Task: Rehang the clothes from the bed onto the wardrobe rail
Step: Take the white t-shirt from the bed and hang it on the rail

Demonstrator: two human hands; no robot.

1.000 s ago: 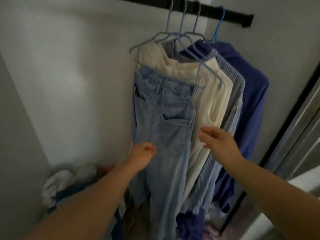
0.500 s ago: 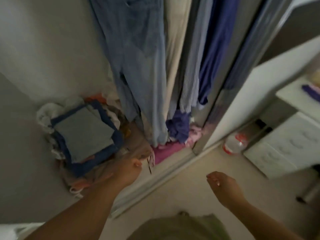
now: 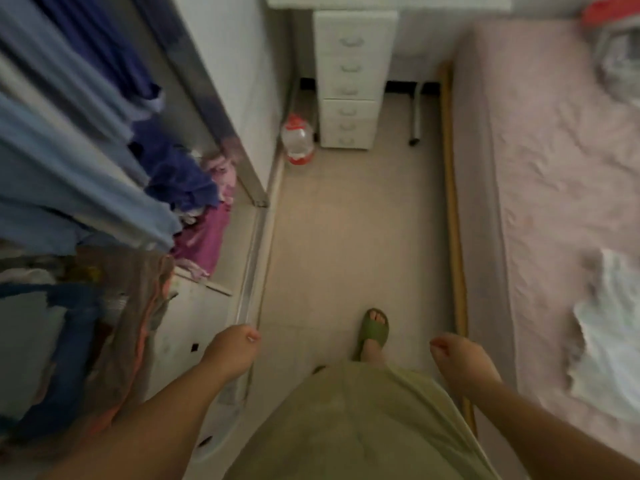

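The view points down at the floor between wardrobe and bed. Hanging clothes (image 3: 69, 140), blue denim and pale fabrics, fill the upper left; the rail is out of sight. The bed (image 3: 554, 168) with a pink sheet runs along the right. A white garment (image 3: 609, 334) lies on it near me, and a grey and red bundle (image 3: 616, 46) at its far end. My left hand (image 3: 232, 351) hangs loosely curled by the wardrobe track, holding nothing. My right hand (image 3: 460, 358) is loosely curled beside the bed edge, also holding nothing.
A white drawer unit (image 3: 349, 81) stands ahead under a desk. A clear jar with a red lid (image 3: 297, 140) sits by the wall. Folded and piled clothes (image 3: 69, 341) lie on the wardrobe floor. My foot in a green slipper (image 3: 374, 330) is on the beige floor.
The view has swung from the hanging clothes down and right towards the bed. Both hands have dropped from the jeans to my sides.
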